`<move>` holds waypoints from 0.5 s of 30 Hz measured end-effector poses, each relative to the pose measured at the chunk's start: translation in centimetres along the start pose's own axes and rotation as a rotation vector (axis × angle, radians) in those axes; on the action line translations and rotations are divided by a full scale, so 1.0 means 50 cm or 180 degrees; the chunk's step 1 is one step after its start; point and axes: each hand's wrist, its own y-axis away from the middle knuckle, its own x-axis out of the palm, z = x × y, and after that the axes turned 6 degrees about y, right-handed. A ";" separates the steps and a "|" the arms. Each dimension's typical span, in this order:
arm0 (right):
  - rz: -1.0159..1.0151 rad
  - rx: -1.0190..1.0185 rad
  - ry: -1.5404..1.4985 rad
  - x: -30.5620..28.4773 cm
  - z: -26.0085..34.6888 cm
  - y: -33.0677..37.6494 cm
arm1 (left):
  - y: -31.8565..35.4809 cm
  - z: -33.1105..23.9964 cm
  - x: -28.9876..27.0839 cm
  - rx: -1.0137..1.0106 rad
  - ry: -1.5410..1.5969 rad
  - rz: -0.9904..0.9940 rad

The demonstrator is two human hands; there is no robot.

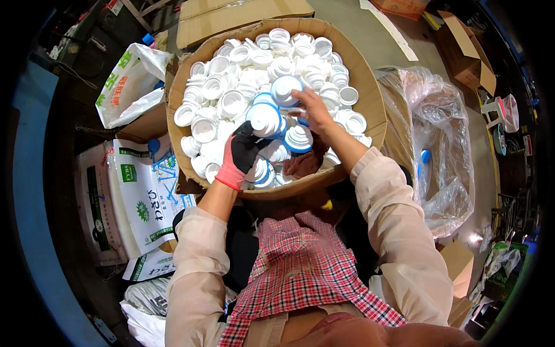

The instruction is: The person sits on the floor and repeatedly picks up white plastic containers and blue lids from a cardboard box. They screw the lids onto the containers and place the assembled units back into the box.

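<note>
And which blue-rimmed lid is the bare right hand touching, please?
The blue-rimmed lid uppermost in the picture; the right hand touches its right edge, and the others lie lower.

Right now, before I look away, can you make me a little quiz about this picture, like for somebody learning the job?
1. True or false: the right hand is bare.
2. Pick one: the big box of caps is made of A) glass, B) cardboard, C) metal.
3. Fill in the blank: the apron has a ____ pattern.

Key: 1. True. 2. B. 3. Checked.
</note>
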 end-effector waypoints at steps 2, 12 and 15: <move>0.0397 0.0101 -0.0342 -0.032 0.040 0.022 | -0.002 -0.018 0.000 -0.0056 0.0129 -0.0205; 0.1776 0.0374 -0.1883 -0.044 0.086 0.086 | -0.016 -0.085 0.039 0.0507 -0.0372 -0.0376; 0.0649 0.0779 -0.1478 -0.032 0.084 0.080 | -0.018 -0.098 0.036 0.0998 -0.2585 -0.0247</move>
